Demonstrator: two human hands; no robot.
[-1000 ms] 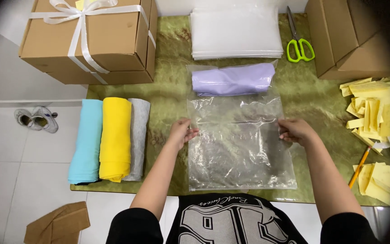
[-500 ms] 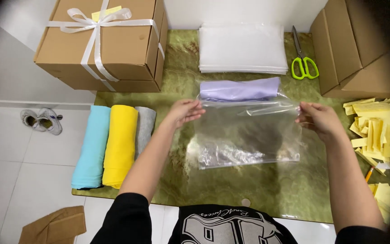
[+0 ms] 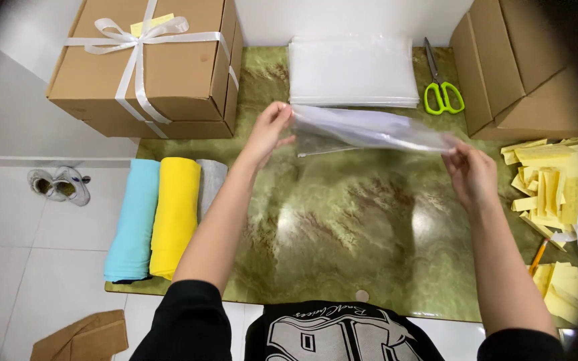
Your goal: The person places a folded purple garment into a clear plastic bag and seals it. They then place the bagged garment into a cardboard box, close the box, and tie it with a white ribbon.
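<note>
I hold a clear plastic bag [image 3: 362, 130] up over the green marbled table [image 3: 342, 227], stretched almost flat between both hands. My left hand [image 3: 269, 130] pinches its left edge and my right hand [image 3: 469, 170] grips its right corner. Through the bag a rolled lilac cloth [image 3: 369, 124] shows faintly on the table behind it. Three rolled cloths lie at the table's left: light blue [image 3: 130, 220], yellow [image 3: 175, 214] and grey [image 3: 212, 184].
A brown box tied with white ribbon [image 3: 148, 67] stands at the back left. A stack of clear bags [image 3: 352, 70] and green-handled scissors [image 3: 441, 90] lie at the back. Cardboard boxes [image 3: 516, 67] and yellow paper strips [image 3: 550, 180] are right. Shoes [image 3: 58, 184] sit on the floor.
Both hands have lifted the clear bag off the table and tipped it nearly horizontal in front of the lilac roll. The view has shifted lower and closer.
</note>
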